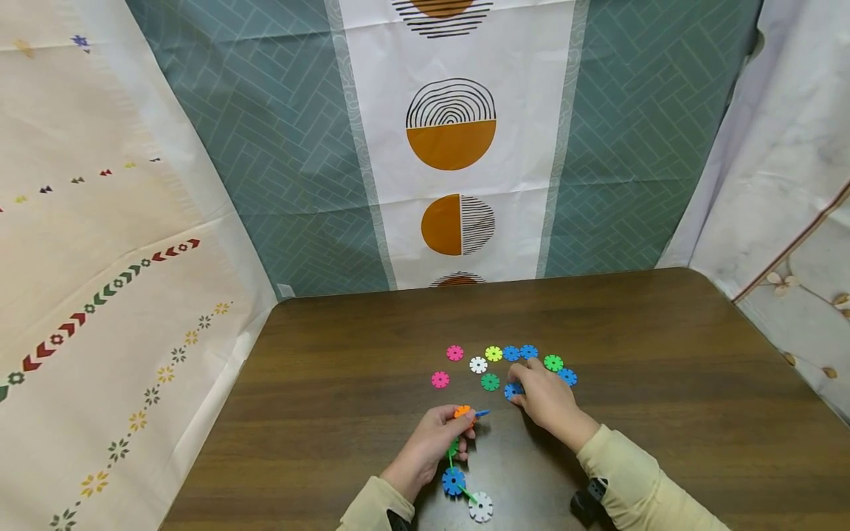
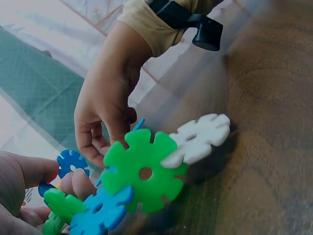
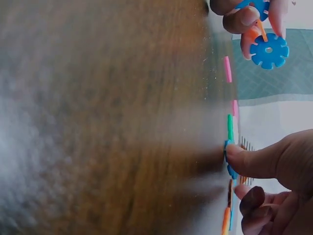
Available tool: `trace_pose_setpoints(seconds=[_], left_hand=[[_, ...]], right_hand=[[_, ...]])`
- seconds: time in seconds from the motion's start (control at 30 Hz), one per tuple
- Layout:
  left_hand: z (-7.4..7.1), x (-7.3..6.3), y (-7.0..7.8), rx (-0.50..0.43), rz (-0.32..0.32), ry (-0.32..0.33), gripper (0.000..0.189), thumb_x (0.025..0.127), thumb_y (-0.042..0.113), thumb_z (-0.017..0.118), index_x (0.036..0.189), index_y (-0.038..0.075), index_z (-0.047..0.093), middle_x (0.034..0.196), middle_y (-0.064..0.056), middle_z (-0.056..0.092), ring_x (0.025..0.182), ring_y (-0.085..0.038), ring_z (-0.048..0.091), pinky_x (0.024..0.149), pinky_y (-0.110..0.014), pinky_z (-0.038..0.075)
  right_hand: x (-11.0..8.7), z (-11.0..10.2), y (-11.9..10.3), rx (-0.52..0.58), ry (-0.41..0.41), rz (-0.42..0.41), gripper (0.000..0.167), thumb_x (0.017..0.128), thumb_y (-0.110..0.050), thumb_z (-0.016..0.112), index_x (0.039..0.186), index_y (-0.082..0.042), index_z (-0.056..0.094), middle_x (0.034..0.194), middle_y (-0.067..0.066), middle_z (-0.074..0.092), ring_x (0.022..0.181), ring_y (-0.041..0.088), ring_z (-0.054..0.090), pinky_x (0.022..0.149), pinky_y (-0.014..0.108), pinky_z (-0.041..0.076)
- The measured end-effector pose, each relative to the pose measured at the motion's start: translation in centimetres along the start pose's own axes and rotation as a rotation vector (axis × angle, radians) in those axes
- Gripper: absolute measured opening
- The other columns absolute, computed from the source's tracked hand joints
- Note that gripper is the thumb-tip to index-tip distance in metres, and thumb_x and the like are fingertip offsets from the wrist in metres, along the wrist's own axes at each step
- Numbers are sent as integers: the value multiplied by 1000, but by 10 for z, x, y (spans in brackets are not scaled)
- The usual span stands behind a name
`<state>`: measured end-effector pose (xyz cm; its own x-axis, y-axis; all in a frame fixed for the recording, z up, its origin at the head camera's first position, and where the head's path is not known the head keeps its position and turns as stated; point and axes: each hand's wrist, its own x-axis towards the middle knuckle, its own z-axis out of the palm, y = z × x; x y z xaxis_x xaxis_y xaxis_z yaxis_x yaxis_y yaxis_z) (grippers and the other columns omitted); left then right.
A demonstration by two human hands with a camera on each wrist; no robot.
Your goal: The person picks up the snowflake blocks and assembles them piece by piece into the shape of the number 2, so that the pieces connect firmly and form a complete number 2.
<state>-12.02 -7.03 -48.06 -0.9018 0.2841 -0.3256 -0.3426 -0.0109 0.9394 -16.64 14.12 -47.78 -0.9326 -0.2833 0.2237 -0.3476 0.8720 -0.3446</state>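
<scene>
My left hand [image 1: 428, 442] grips a chain of interlocking notched plastic discs above the table. An orange disc [image 1: 462, 411] shows at its fingertips, with a blue disc [image 3: 270, 51] joined to it. Lower on the chain hang a blue disc [image 1: 454, 481] and a white disc [image 1: 482, 509]; a bright green disc [image 2: 144, 181] links them. Farther right, my right hand [image 1: 547, 398] reaches down to the tabletop and pinches a single blue disc [image 1: 512, 391] between thumb and fingers. Part of that disc is hidden behind the fingers.
Around the right hand, several loose discs lie flat on the brown table [image 1: 332, 354]: pink [image 1: 454, 353], white [image 1: 478, 365], yellow [image 1: 493, 354], green [image 1: 490, 381] and blue [image 1: 567, 377]. A patterned cloth [image 1: 285, 147] hangs behind the table's far edge.
</scene>
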Motion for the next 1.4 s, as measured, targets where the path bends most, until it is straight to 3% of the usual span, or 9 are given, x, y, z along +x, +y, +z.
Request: trace_pose_setpoints(seconds=[0.2,0.4,0.6,0.8,1.4], left_hand=[[-1,1,0,2,2,6,31,99,21,58,108,-9,61,73,-1,58,52,-8,44,47,-18,44],[-2,1,0,-21,-18,15,31,98,22,61,108,-8,62,73,-1,59,51,-7,44,48,-18,44],[-2,1,1,-20,-21,28,32,96,22,64,106,-9,64,72,-1,58,51,-7,45,48,-18,45],[0,1,2,-2,-23,48,34,96,25,65,102,-8,65,71,0,56,51,-7,44,48,-17,46],[2,0,1,13,28,-5,34,96,24,64,102,-9,65,70,0,58,52,-7,45,47,-18,45]], right_hand=[[-2,-4,-4,51,-1,0,33,74,-10,85,84,-15,54,73,-2,60,61,15,54,51,31,42],[-7,-10,-8,228,-30,34,15,80,-6,79,86,-12,67,78,-2,69,69,14,65,63,33,52],[-15,-12,-8,468,-149,67,7,89,-10,71,89,-13,64,70,-4,67,44,13,51,47,26,46],[-19,-13,-9,630,-217,38,5,95,-15,65,95,-10,64,71,-1,69,44,15,51,46,30,49],[-22,-13,-11,748,-279,-10,10,98,-16,60,95,-7,61,69,6,68,42,13,48,43,28,46]])
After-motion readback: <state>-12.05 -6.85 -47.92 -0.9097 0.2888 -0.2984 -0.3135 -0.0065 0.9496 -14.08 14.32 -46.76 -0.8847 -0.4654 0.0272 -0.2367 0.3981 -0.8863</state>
